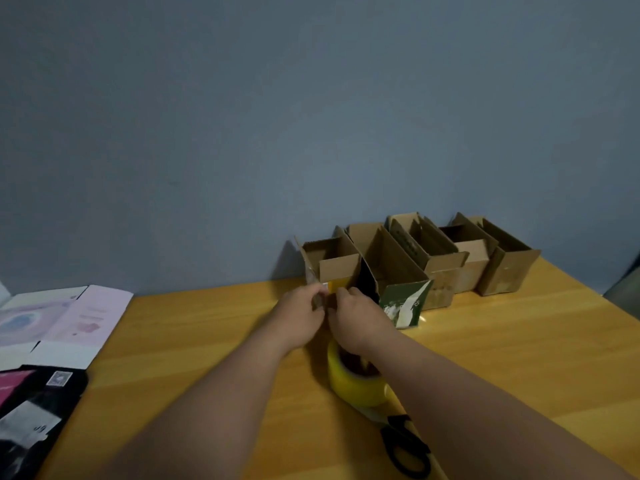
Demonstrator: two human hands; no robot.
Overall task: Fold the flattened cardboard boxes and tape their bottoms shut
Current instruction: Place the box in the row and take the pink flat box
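Note:
A small open cardboard box [334, 261] stands upright at the left end of a row of folded boxes against the wall. My left hand [301, 317] and my right hand [356, 317] both grip its near lower side, fingers closed on the cardboard. A yellow roll of tape [353, 382] lies on the wooden table [194, 341] just under my right wrist. Black scissors [407, 445] lie nearer to me, partly hidden by my right forearm. Flattened boxes, one pink-white [69, 317] and one black [31, 410], lie at the table's left edge.
To the right of the held box stand a green-printed box [394, 271] and several plain brown boxes [485, 261], all open at the top, along the grey wall. The table's right edge runs diagonally at far right.

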